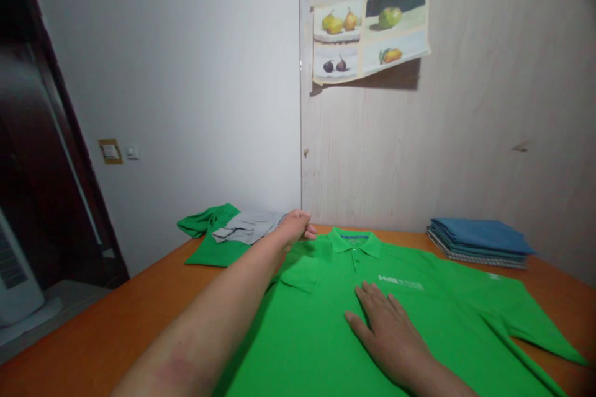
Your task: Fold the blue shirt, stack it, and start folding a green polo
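Observation:
A bright green polo shirt (298,335) lies front up, with its collar away from me and white lettering on the chest. Its left-side sleeve (300,276) is folded inward over the body, while the right-side sleeve (540,316) stretches outward. My left hand (298,226) reaches over the left shoulder of the shirt near the collar, fingers curled closed. Whatever it may grip is hidden from view. Flat on the chest below the lettering rests my right hand (388,329), open, with fingers spread.
An orange table (107,316) carries everything. Behind my left arm lie a green garment (214,254) and a grey cloth (249,225). A folded stack of blue and checked cloths (479,240) sits back right. Beyond is a wall with fruit pictures (371,37).

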### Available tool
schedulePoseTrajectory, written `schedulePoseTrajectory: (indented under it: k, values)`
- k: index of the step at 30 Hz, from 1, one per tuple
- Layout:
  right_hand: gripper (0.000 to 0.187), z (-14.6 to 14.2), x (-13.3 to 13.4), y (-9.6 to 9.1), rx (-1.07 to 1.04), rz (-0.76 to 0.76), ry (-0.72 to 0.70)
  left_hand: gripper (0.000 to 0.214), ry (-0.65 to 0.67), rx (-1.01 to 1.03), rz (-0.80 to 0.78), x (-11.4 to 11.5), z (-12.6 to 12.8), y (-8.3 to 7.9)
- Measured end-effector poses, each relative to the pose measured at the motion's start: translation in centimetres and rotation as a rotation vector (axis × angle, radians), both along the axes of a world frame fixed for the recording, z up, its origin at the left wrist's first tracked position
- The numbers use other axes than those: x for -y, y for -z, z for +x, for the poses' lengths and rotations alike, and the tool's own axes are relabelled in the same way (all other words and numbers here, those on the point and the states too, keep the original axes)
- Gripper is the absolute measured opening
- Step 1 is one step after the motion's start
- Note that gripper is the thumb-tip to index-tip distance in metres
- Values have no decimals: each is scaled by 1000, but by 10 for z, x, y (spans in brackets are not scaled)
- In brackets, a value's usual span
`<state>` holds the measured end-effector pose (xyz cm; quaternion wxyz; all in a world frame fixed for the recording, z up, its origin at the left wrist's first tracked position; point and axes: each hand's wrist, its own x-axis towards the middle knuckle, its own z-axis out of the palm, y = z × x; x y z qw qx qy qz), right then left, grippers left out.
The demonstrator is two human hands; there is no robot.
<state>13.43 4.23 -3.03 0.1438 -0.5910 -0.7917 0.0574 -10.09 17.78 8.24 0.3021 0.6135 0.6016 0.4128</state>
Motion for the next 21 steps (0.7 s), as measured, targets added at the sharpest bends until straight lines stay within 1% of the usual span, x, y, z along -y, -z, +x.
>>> schedulePoseTrajectory:
  k: [2, 5, 7, 9, 11, 13, 14, 16, 18, 21]
  values:
    - [75, -1, 1, -2, 0, -11, -1, 23, -11, 24, 4, 3, -4, 1]
    - [76, -2, 2, -3, -7, -18, 6, 23, -80, -14, 40, 4, -18, 7]
    - [76, -2, 1, -3, -14, -16, 5, 27, -122, -95, 67, 4, -26, 14]
    - [76, -1, 1, -2, -16, -17, 2, 31, -130, -216, 83, 8, -30, 26]
    - [76, -1, 0, -1, -12, -19, -3, 32, -91, -356, 83, 17, -30, 40]
    - [76, -1, -1, -1, -10, -20, -2, 33, -15, -488, 64, 30, -28, 57]
    - [76, -1, -1, -1, -10, -19, -1, 36, 27, -548, 49, 36, -27, 64]
    - [77, -2, -1, -1, -9, -19, 0, 52, 91, -659, 4, 47, -25, 75]
    - [77, -2, -1, -2, -5, -25, 0, 63, 120, -754, -46, 52, -24, 78]
    - [78, -3, 0, -4, 2, -43, 3, 69, 129, -862, -91, 50, -20, 72]
